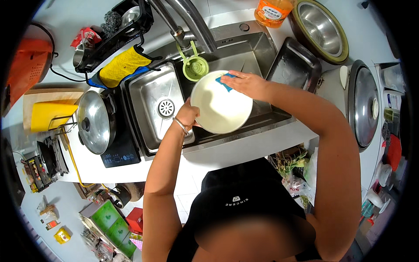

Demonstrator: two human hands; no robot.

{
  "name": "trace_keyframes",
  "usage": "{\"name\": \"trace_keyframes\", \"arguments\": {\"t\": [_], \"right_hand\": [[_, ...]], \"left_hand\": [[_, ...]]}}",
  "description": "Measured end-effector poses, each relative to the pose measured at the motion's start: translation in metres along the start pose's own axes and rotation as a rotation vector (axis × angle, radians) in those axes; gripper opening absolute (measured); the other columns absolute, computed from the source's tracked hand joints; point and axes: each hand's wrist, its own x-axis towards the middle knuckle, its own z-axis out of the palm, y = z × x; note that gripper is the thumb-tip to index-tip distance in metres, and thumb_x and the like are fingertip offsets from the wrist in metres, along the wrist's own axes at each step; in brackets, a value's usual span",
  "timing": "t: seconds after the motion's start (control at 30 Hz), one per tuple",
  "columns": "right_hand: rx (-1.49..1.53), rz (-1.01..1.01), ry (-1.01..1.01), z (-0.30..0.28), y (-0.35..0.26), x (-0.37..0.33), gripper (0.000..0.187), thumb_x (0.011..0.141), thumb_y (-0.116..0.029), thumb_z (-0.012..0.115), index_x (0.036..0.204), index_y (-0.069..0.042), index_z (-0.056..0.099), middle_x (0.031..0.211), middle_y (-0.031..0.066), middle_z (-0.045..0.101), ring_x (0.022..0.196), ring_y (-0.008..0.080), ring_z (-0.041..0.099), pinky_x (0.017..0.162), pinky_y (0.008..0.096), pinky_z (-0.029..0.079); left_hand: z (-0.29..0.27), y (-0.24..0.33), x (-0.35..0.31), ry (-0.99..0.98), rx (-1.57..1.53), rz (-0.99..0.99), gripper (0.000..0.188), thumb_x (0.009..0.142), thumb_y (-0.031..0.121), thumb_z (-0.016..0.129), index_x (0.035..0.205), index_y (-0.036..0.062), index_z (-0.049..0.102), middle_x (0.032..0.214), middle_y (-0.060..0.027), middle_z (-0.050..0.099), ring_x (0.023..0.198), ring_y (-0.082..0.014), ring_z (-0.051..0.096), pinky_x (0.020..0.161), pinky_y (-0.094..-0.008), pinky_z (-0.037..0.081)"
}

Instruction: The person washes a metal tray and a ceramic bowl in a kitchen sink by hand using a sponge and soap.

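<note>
A large cream-white bowl (220, 109) is tilted over the sink, its inside facing up toward me. My left hand (188, 114), with a bangle at the wrist, grips the bowl's left rim. At the upper right of the rim my right hand (242, 84) presses a blue sponge or cloth (225, 81) against the inner wall, fingers stretched over it. Behind the bowl, a green strainer (195, 67) hangs below the metal faucet (192, 26). The stainless sink (150, 94) has a smaller basin with a drain on the left; the bowl hides part of the larger basin.
Left of the sink, a pot with a glass lid (94, 122) sits on a black induction cooker (120, 153). A yellow cloth (122, 67) hangs from a black rack. To the right are a dark tray (294, 65), nested metal bowls (321, 30), an orange bottle (273, 13) and a lidded cooker (364, 105).
</note>
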Motion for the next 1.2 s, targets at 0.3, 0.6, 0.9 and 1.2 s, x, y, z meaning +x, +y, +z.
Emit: {"name": "trace_keyframes", "arguments": {"t": [0.3, 0.6, 0.9, 1.2], "right_hand": [[0.67, 0.217, -0.303, -0.04, -0.062, 0.014, 0.056, 0.069, -0.013, 0.062, 0.122, 0.0, 0.049, 0.135, 0.0148, 0.043, 0.13, 0.0231, 0.035, 0.111, 0.0443, 0.017], [0.091, 0.069, -0.201, -0.005, -0.045, -0.017, 0.048, 0.083, -0.014, 0.047, 0.128, 0.001, 0.044, 0.136, 0.0125, 0.041, 0.13, 0.0237, 0.033, 0.113, 0.0436, 0.014], [1.224, 0.498, -0.359, -0.035, -0.105, 0.063, 0.061, 0.063, -0.023, 0.068, 0.112, 0.004, 0.045, 0.118, 0.022, 0.051, 0.101, 0.037, 0.055, 0.081, 0.04, 0.047], [0.49, -0.112, -0.65, -0.063, -0.043, 0.016, 0.017, 0.076, -0.017, 0.056, 0.088, -0.01, 0.066, 0.093, 0.0095, 0.066, 0.098, 0.026, 0.06, 0.099, 0.0427, 0.037]], "left_hand": [[0.009, -0.021, 0.009, 0.248, -0.161, 0.093, 0.068, 0.063, -0.007, 0.037, 0.13, 0.003, 0.029, 0.11, -0.0199, 0.05, 0.083, -0.0367, 0.062, 0.051, -0.0478, 0.057], [0.006, 0.006, -0.006, -0.024, -0.046, 0.059, 0.064, 0.063, -0.006, 0.039, 0.126, -0.0011, 0.035, 0.105, -0.0195, 0.054, 0.081, -0.0362, 0.063, 0.051, -0.0493, 0.056], [0.03, -0.039, 0.014, 0.207, -0.438, 0.059, 0.059, 0.064, -0.006, 0.037, 0.123, 0.002, 0.041, 0.101, -0.0194, 0.054, 0.081, -0.0373, 0.06, 0.058, -0.0563, 0.054], [-0.012, -0.014, 0.001, 0.072, -0.118, -0.119, 0.046, 0.079, 0.014, 0.051, 0.119, -0.006, 0.045, 0.106, -0.021, 0.057, 0.093, -0.0351, 0.061, 0.068, -0.0514, 0.054]]}}
